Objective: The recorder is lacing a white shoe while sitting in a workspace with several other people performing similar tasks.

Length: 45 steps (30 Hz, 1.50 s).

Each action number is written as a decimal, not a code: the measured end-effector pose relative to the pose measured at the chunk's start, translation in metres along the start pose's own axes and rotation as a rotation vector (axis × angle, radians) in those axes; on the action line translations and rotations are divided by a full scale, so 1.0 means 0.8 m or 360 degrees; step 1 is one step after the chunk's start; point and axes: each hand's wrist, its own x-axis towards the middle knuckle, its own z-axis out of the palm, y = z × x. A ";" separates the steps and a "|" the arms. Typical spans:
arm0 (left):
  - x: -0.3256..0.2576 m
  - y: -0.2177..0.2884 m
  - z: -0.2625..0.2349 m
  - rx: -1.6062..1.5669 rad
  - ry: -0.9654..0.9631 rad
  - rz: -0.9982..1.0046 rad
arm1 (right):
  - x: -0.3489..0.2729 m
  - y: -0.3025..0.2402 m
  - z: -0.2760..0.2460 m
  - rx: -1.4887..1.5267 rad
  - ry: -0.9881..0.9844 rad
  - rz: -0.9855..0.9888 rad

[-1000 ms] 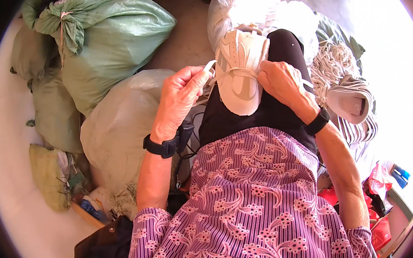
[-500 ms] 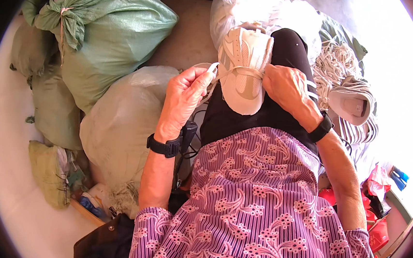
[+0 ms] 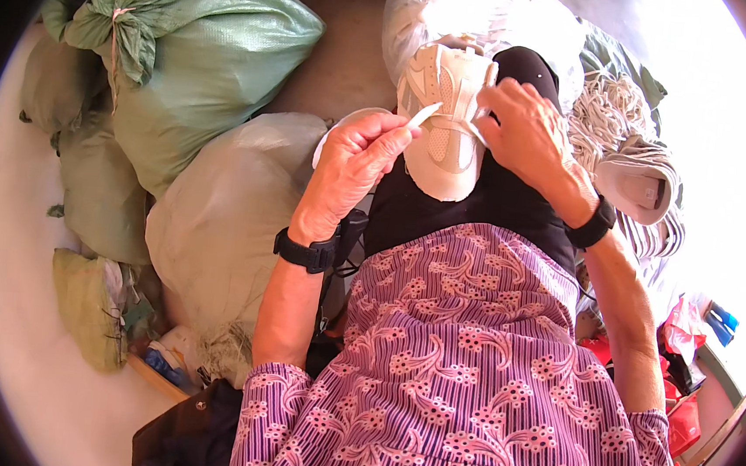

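A white sneaker (image 3: 446, 120) lay on the person's lap, resting on the dark trousers (image 3: 481, 198) with its toe pointing toward the body. The left hand (image 3: 352, 166) had its grip pinched together on the end of a white lace (image 3: 423, 114), thumb and forefinger clamped on the tip, which stood just beside the shoe's eyelet area. The right hand (image 3: 530, 131) lay on the shoe's right side, its fingers closed against the upper to steady it, though how firmly they held could not be told. Judging from the free lace end and the hand raised beside the shoe, the lacing seemed to be under way and not finished; how many eyelets were already threaded could not be made out. A second pale shoe (image 3: 640, 184) lay to the right on a heap of white laces (image 3: 610, 111), apparently waiting its turn. Large green sacks (image 3: 204, 44) and a paler sack (image 3: 216, 221) were piled on the floor at the left.
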 end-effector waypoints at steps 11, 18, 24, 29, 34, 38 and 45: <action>-0.004 0.008 -0.009 -0.0128 -0.0127 -0.0014 | 0.016 -0.007 0.018 0.0868 -0.0149 -0.0376; -0.003 0.003 -0.011 -0.0183 -0.0153 -0.0074 | 0.018 -0.012 0.016 0.0781 -0.0227 -0.0444; -0.005 0.005 -0.016 -0.0260 -0.0158 -0.0073 | 0.016 -0.017 0.017 0.0748 -0.0132 -0.0404; -0.006 0.005 -0.017 -0.0250 -0.0145 -0.0067 | 0.019 -0.014 0.015 0.0804 -0.0224 -0.0443; -0.009 0.006 -0.019 -0.0204 -0.0146 -0.0085 | 0.018 -0.018 0.015 0.0923 -0.0149 -0.0351; -0.011 0.006 -0.017 -0.0205 -0.0141 -0.0081 | 0.015 -0.024 0.016 0.0915 -0.0079 -0.0371; -0.014 0.008 -0.022 -0.0152 -0.0156 -0.0081 | 0.016 -0.018 0.017 0.0948 -0.0183 -0.0367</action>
